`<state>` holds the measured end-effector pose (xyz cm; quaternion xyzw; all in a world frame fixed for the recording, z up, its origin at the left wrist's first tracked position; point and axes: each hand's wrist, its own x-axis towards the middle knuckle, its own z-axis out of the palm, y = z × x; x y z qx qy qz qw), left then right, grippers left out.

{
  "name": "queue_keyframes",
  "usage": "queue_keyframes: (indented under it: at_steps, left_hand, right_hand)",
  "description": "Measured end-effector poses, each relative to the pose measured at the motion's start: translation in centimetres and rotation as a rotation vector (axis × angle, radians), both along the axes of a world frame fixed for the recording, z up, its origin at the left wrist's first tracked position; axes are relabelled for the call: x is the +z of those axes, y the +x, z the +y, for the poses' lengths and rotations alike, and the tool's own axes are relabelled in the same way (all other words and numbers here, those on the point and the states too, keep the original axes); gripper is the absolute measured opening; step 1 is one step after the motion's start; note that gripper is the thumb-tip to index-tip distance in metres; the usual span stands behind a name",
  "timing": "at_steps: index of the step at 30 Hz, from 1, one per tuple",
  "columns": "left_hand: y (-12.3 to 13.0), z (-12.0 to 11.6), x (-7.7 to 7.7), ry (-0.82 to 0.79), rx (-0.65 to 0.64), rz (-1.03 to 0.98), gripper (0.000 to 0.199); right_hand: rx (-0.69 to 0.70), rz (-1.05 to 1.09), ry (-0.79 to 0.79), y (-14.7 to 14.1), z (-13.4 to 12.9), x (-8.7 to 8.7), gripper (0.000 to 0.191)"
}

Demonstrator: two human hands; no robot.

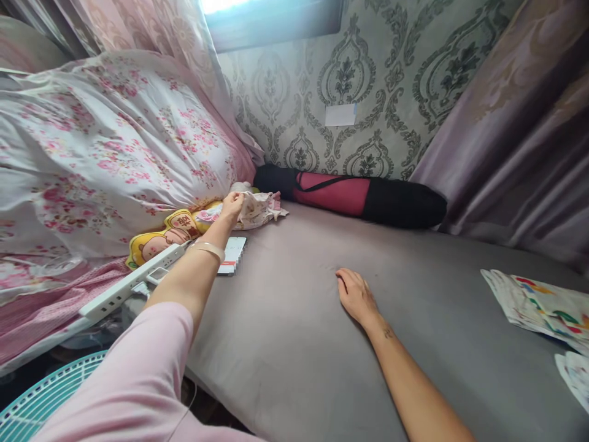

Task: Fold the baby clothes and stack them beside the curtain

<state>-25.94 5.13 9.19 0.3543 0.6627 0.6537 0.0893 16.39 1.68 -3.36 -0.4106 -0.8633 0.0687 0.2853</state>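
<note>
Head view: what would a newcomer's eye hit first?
Probably the black-and-red bag, lying lengthwise before the patterned wall. Next, perhaps, the floral cover filling much of the left side, then the left hand at a crumpled cloth near it.

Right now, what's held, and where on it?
Left hand appears to pinch the printed cloth toward its left end; right hand holds nothing.

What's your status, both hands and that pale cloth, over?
Left hand closed on pale cloth. Right hand on grey sheet, nothing visible in it. Phone beside left forearm, possibly in the way.
</note>
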Motion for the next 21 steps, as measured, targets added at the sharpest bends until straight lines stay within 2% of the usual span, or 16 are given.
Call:
queue_keyframes:
  at_steps: [3, 6, 10, 16, 21]
  left_hand:
    - [2.7, 1.1, 0.6, 0.058, -0.095, -0.051, 0.021]
    - [6.0, 1.6, 1.0, 0.187, -0.244, -0.179, 0.021]
    - [11.0, 1.2, 0.5, 0.313, -0.412, -0.329, 0.024]
    - [18.6, -0.3, -1.1, 0.317, -0.471, -0.560, 0.030]
    - [23.9, -2.0, -1.7, 0.256, -0.548, -0.638, 0.038]
  right_hand:
    - [0.004, -0.005, -0.020, 0.1, 0.0, 0.0, 0.032]
    - [0.018, -0.004, -0.035, 0.1, -0.1, 0.1, 0.033]
    - [0.024, 0.000, -0.051, 0.4, -0.4, 0.3, 0.033]
    - [0.039, 0.059, -0.121, 0.9, -0.7, 0.9, 0.031]
    - [-0.056, 0.394, -0.231, 0.9, -0.3, 2.3, 0.030]
